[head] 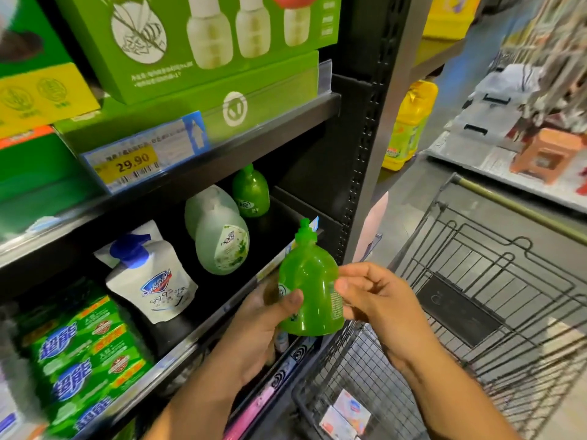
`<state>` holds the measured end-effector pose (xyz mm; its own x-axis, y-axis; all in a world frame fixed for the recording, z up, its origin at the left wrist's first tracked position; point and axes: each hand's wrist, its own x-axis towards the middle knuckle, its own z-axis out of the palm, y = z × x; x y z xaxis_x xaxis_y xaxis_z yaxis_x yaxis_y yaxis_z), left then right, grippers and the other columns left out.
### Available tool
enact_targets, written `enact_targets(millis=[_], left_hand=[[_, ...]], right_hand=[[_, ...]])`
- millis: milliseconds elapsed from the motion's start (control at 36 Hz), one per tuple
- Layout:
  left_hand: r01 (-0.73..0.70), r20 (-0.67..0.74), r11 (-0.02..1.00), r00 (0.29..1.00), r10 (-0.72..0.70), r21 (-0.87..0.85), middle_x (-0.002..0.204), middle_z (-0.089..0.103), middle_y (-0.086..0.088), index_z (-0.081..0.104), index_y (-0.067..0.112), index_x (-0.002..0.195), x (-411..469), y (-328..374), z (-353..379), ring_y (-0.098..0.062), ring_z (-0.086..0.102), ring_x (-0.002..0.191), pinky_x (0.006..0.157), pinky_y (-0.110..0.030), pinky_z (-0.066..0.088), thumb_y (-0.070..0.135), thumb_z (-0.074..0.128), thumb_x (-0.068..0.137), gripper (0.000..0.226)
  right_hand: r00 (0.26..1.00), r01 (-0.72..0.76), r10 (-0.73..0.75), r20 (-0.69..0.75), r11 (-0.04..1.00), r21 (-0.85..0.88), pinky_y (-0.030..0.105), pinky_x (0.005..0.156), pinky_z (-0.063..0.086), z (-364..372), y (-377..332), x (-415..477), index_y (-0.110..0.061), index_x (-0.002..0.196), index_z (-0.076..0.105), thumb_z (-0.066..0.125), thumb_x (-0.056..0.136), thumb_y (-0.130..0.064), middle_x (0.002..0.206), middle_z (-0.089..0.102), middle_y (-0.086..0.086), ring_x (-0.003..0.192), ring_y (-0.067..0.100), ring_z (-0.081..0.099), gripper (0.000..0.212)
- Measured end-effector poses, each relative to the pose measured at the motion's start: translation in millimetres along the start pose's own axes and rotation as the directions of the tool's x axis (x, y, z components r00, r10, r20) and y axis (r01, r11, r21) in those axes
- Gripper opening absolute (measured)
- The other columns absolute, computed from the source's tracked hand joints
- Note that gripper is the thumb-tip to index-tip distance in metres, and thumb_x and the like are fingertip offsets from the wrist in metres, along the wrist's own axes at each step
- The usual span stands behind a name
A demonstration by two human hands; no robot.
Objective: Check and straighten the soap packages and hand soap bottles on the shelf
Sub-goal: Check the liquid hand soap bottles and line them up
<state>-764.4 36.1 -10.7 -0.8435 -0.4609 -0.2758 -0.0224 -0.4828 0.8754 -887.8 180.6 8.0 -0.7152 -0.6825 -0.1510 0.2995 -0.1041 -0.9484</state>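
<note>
Inspection step: left hand (pixel 254 331) grips green bottle (pixel 309 281) off the shelf (pixel 187 328), right hand (pixel 378 296) pinches its side; next, likely standing it upright, label outward.

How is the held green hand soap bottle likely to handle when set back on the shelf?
The green bottle looks like glossy rigid plastic, so probably stiff and slightly slippery in the left hand. It seems full, so likely heavy for its size. Its broad base should stand steadily; on its side the round body might roll.

Black shelving (pixel 365 154), grey floor (pixel 409 192), wire cart (pixel 521 208).
</note>
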Motion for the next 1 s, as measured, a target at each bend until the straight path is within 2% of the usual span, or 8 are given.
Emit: enact_targets(millis=[167, 250, 361, 556, 667, 778, 917, 1000], left_hand=[[0.010, -0.052, 0.984, 0.998, -0.019, -0.176, 0.122, 0.063, -0.027, 0.064, 0.011, 0.123, -4, 9, -5, -0.034, 0.057, 0.097, 0.082, -0.037, 0.040, 0.043, 0.082, 0.070, 0.064], [0.036, -0.013, 0.984, 0.999, -0.039, -0.172, 0.129, 0.057, -0.031, 0.061, 0.004, 0.127, -6, 8, -8, -0.036, 0.055, 0.106, 0.082, -0.041, 0.045, 0.044, 0.092, 0.055, 0.088], [0.007, 0.029, 0.986, 1.000, -0.002, -0.167, 0.112, 0.070, -0.018, 0.075, 0.013, 0.107, -7, 12, -12, -0.031, 0.066, 0.096, 0.078, -0.039, 0.051, 0.045, 0.099, 0.040, 0.078], [-0.010, -0.042, 0.982, 0.999, 0.002, -0.190, 0.114, 0.068, -0.016, 0.067, 0.019, 0.113, -9, 17, -18, -0.028, 0.066, 0.089, 0.080, -0.042, 0.044, 0.024, 0.075, 0.077, 0.037], [-0.016, -0.018, 0.991, 1.000, 0.013, -0.136, 0.108, 0.070, -0.018, 0.066, 0.015, 0.116, -11, 15, -15, -0.032, 0.067, 0.087, 0.077, -0.042, 0.046, 0.041, 0.095, 0.048, 0.078], [-0.006, 0.009, 0.989, 1.000, 0.007, -0.150, 0.105, 0.073, -0.017, 0.077, 0.016, 0.101, -15, 13, -17, -0.029, 0.071, 0.090, 0.076, -0.043, 0.054, 0.040, 0.101, 0.033, 0.076], [-0.030, -0.110, 0.981, 0.994, 0.009, -0.192, 0.128, 0.063, -0.020, 0.052, 0.015, 0.130, -12, 14, -19, -0.031, 0.066, 0.107, 0.093, -0.048, 0.050, 0.032, 0.101, 0.036, 0.107], [-0.050, -0.092, 0.969, 0.995, 0.028, -0.242, 0.123, 0.065, -0.020, 0.061, 0.016, 0.120, -12, 12, -19, -0.031, 0.067, 0.099, 0.088, -0.048, 0.047, 0.034, 0.099, 0.045, 0.086]], right_hand=[[0.996, -0.032, 0.028, 0.085, 0.998, 0.050, 0.024, 0.068, 0.057, -3, -2, 6, -0.006, 0.104, 0.074, 0.088, 0.065, -0.008, 0.095, 0.074, 0.011, 0.080, 0.017, 0.069, 0.041], [0.994, -0.059, 0.063, 0.092, 0.997, -0.044, 0.025, 0.074, 0.056, 2, -2, 9, -0.008, 0.115, 0.071, 0.087, 0.065, -0.012, 0.101, 0.071, 0.010, 0.088, 0.021, 0.067, 0.052], [0.980, -0.082, 0.098, 0.171, 0.992, -0.100, 0.034, 0.085, 0.059, 16, -5, 3, -0.005, 0.116, 0.069, 0.078, 0.080, -0.015, 0.108, 0.075, 0.012, 0.100, 0.029, 0.072, 0.038], [0.980, -0.148, 0.139, 0.142, 0.987, 0.055, 0.026, 0.076, 0.060, 21, -13, 2, -0.001, 0.105, 0.074, 0.066, 0.080, -0.002, 0.102, 0.075, 0.018, 0.090, 0.026, 0.074, 0.027], [0.990, -0.105, 0.103, 0.098, 0.994, 0.020, 0.030, 0.069, 0.059, 23, -4, 6, -0.011, 0.087, 0.076, 0.079, 0.072, -0.004, 0.091, 0.076, 0.012, 0.081, 0.024, 0.072, 0.017], [0.983, -0.109, 0.106, 0.148, 0.994, 0.014, 0.052, 0.093, 0.055, 29, -1, 9, -0.011, 0.109, 0.070, 0.094, 0.060, -0.020, 0.105, 0.073, 0.019, 0.102, 0.038, 0.069, 0.056], [0.978, -0.102, 0.098, 0.185, 0.995, 0.012, 0.042, 0.092, 0.056, 34, -10, 7, -0.006, 0.120, 0.068, 0.069, 0.080, -0.010, 0.110, 0.073, 0.017, 0.104, 0.034, 0.070, 0.040], [0.981, -0.133, 0.120, 0.154, 0.988, 0.080, 0.036, 0.085, 0.060, 30, -14, 10, -0.005, 0.114, 0.072, 0.068, 0.074, -0.008, 0.108, 0.074, 0.018, 0.098, 0.029, 0.072, 0.041]])
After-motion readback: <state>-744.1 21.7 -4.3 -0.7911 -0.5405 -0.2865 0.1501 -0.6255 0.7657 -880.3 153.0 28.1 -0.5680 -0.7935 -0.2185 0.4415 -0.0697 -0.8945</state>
